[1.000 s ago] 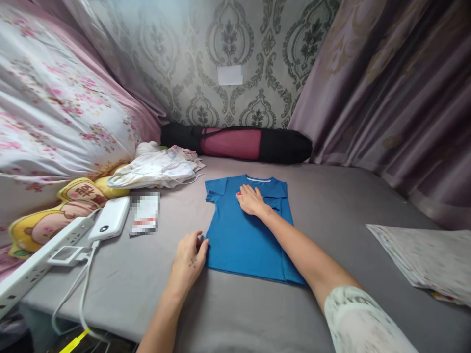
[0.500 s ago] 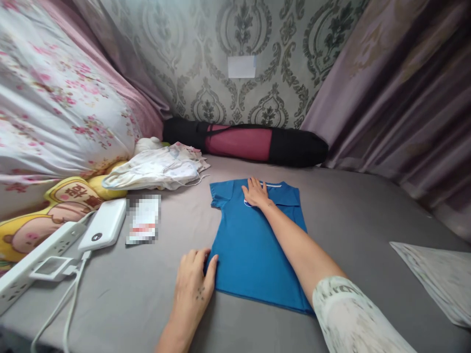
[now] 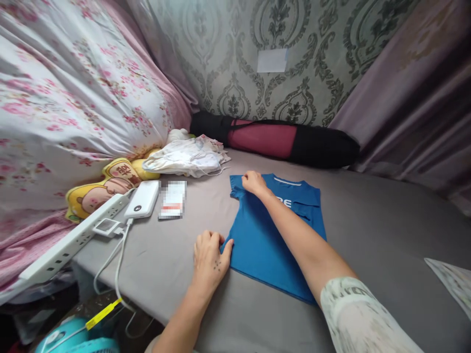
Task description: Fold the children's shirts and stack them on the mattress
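Note:
A blue T-shirt point(image 3: 265, 240) lies on the grey sheet with its collar away from me; white letters show partly on its chest. My left hand point(image 3: 211, 255) is closed on the shirt's lower left corner, thumb on top of the cloth. At the shoulder by the left sleeve, my right hand point(image 3: 253, 182) has its fingers curled down on the fabric, pinching it. My right forearm crosses over the shirt and hides part of it. The right sleeve is folded inward over the chest.
A black and red long bag point(image 3: 263, 138) lies along the wall. Crumpled white cloth point(image 3: 191, 157), a yellow plush point(image 3: 95, 196), a power bank point(image 3: 143, 198), a power strip point(image 3: 73, 240) and a blurred packet point(image 3: 172, 199) are at left. Another cloth point(image 3: 451, 282) lies right.
My right hand has slid left from the chest to the shoulder, and its spread fingers have curled in. The left hand stays at the corner. The view has turned left.

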{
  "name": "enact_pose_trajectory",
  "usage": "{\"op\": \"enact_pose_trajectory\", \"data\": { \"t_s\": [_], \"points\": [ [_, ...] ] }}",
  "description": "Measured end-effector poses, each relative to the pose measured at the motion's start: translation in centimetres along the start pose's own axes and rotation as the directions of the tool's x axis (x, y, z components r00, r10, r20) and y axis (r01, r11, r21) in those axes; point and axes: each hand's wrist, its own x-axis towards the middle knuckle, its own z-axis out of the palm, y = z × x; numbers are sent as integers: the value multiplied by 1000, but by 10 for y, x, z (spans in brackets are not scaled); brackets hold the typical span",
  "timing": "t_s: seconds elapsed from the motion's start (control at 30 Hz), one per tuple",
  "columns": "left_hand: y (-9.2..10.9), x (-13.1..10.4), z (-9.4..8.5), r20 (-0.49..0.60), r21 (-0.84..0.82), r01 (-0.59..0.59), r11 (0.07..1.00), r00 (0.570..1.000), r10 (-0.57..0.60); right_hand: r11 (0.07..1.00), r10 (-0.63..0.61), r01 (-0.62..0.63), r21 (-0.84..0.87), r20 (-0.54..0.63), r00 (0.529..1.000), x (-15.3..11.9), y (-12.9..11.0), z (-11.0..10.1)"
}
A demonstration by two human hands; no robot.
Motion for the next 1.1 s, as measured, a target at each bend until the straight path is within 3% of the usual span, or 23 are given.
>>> {"op": "enact_pose_trajectory", "data": {
  "t_s": [0.1,0.17,0.33,0.47,0.63,0.73,0.93,1.1],
  "points": [
    [-2,1,1,5,-9,24,1000,1000,-24,997,59,-64,48,94,994,-3,-33,9],
    [-3,2,1,1,-11,34,999,999,-34,992,104,-110,56,93,990,-4,-46,18],
    [-2,3,1,0,-12,57,998,998,-57,968,168,-167,188,11,986,0,-48,36],
    [-2,5,1,8,-55,34,998,999,-34,821,235,-193,537,-10,972,6,-30,37],
    [7,3,-4,67,-227,43,973,997,-28,639,305,-193,745,-15,952,8,6,20],
    [20,-2,-7,36,-303,19,953,999,-9,505,342,-172,846,-13,939,1,31,9],
    [41,-16,3,-26,-300,-236,924,971,239,323,378,-127,938,-5,926,-25,74,-5],
    [50,-22,17,-5,-164,-418,894,906,423,279,428,-178,944,44,903,-45,97,-9]
  ]
}}
